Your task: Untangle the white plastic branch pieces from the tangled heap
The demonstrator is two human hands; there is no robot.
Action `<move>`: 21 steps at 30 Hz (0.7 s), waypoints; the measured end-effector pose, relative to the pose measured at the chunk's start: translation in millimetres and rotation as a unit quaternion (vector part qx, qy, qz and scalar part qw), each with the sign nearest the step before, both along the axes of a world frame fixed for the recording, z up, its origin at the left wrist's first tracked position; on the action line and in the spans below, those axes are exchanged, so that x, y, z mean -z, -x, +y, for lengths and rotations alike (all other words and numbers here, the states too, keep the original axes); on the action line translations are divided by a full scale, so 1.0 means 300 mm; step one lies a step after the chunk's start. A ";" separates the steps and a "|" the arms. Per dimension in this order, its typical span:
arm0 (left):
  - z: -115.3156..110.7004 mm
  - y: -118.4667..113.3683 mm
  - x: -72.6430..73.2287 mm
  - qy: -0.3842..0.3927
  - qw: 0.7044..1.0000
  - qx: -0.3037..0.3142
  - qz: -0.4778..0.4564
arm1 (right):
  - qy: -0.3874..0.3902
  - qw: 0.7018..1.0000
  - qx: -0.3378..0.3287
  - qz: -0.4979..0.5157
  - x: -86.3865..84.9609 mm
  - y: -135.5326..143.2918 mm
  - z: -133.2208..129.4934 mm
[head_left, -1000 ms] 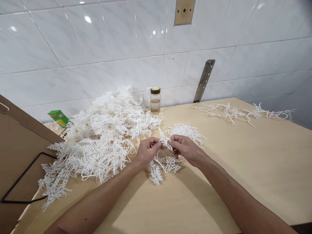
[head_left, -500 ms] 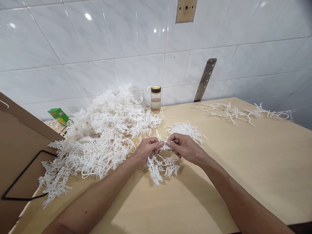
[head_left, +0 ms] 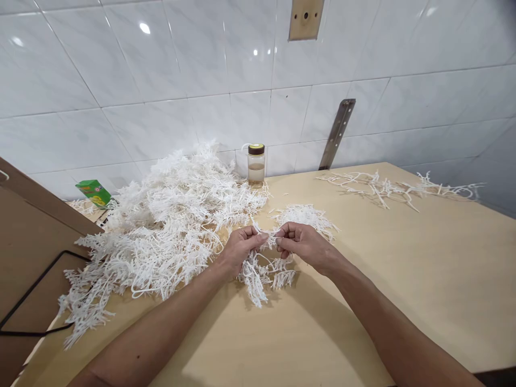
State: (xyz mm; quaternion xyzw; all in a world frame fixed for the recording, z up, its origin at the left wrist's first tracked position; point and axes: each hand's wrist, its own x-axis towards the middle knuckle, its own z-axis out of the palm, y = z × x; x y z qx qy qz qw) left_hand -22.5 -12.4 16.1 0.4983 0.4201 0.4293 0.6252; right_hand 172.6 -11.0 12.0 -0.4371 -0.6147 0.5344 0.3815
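A white branching plastic sprig (head_left: pixel 255 279) hangs from my left hand (head_left: pixel 243 246), whose thumb and fingers pinch its upper part. My right hand (head_left: pixel 299 243) is closed in a pinch at the right side of the same sprig, a short gap from the left fingertips. The sprig's lower fronds dangle over the table between the two hands. Just behind my right hand lies a small heap of short white pieces (head_left: pixel 308 216). To the left of my left hand rises a large tangled pile of white sprigs (head_left: pixel 169 215).
A lidded bottle of liquid (head_left: pixel 256 165) stands by the tiled wall. Bare white stems (head_left: pixel 387 189) lie at the back right of the table (head_left: pixel 419 269). A green box (head_left: pixel 93 193) and a brown panel (head_left: pixel 36 242) are at the left. A metal bracket (head_left: pixel 337 133) leans on the wall.
My fingertips have moved slightly apart, and the sprig's right fronds have lifted a little closer to my right hand. The whole view has shifted slightly.
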 end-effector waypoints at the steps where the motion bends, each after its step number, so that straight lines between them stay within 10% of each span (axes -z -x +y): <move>1: -0.001 0.000 -0.001 -0.006 1.000 0.008 0.002 | -0.009 1.000 0.005 0.001 0.003 0.002 0.000; 21: -0.006 0.004 -0.014 -0.072 0.995 0.026 0.067 | -0.057 0.994 0.089 0.020 -0.004 0.034 -0.005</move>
